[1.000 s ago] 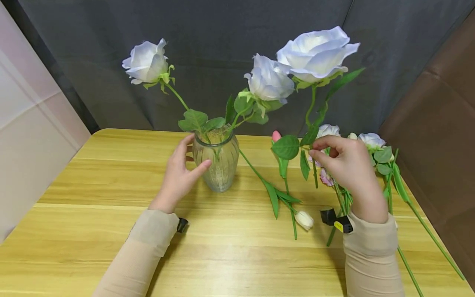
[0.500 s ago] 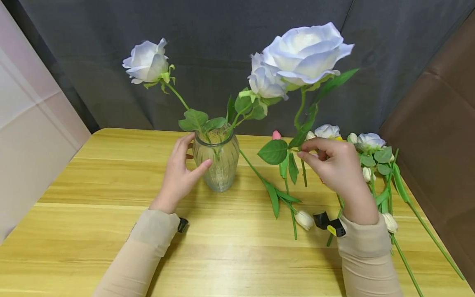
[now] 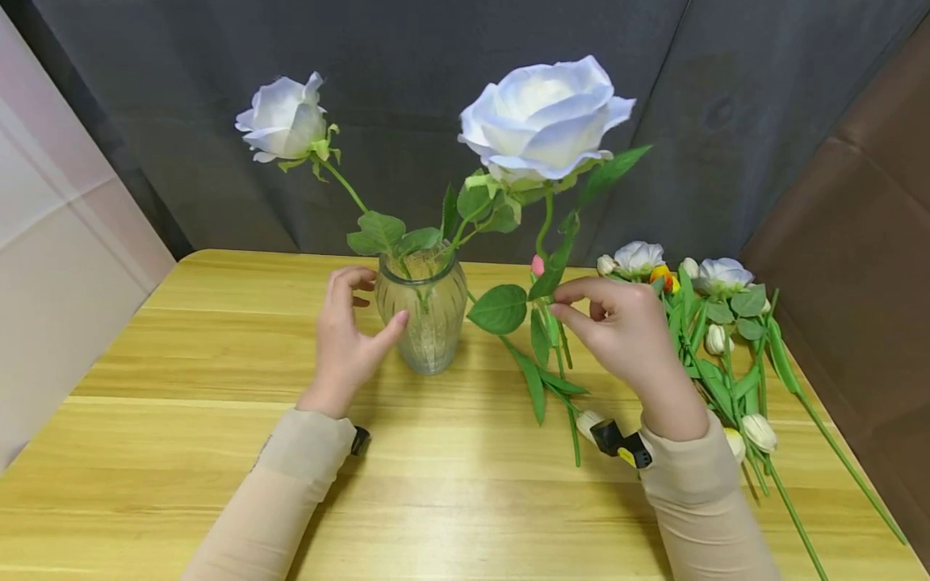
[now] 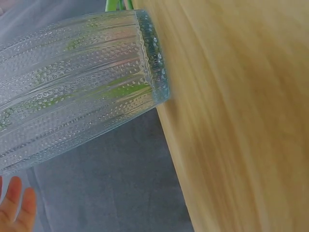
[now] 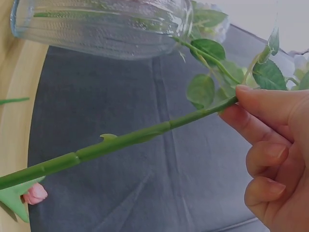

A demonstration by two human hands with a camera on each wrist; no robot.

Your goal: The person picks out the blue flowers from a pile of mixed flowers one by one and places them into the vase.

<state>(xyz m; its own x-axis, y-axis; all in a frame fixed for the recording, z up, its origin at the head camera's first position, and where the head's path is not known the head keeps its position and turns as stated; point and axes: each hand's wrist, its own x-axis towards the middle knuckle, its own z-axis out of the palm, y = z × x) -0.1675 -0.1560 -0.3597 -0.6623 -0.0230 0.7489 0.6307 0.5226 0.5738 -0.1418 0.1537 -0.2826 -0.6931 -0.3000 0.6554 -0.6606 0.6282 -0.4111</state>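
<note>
A ribbed clear glass vase [image 3: 422, 319] stands upright on the table, holding a pale rose [image 3: 283, 121] that leans left and another stem leaning right, whose bloom is hidden behind a larger rose. Around the vase's left side is my left hand [image 3: 347, 343], fingers spread and relaxed, thumb in front of the glass; I cannot tell whether it touches. My right hand [image 3: 621, 331] pinches the green stem [image 5: 130, 143] of the large pale blue-white rose [image 3: 545, 121] between thumb and index finger, right of the vase. The stem's lower end hangs above the table.
A pink tulip [image 3: 538, 265] and a white tulip [image 3: 590, 423] lie right of the vase. Several more flowers, including a rose [image 3: 722, 276] and white tulips [image 3: 759, 433], are heaped at the table's right side. A dark curtain [image 3: 392, 48] hangs behind.
My right hand has moved left with the large rose, whose bloom now covers the right-leaning one in the vase. My left hand has shifted slightly left; the vase has stayed nearly in place.
</note>
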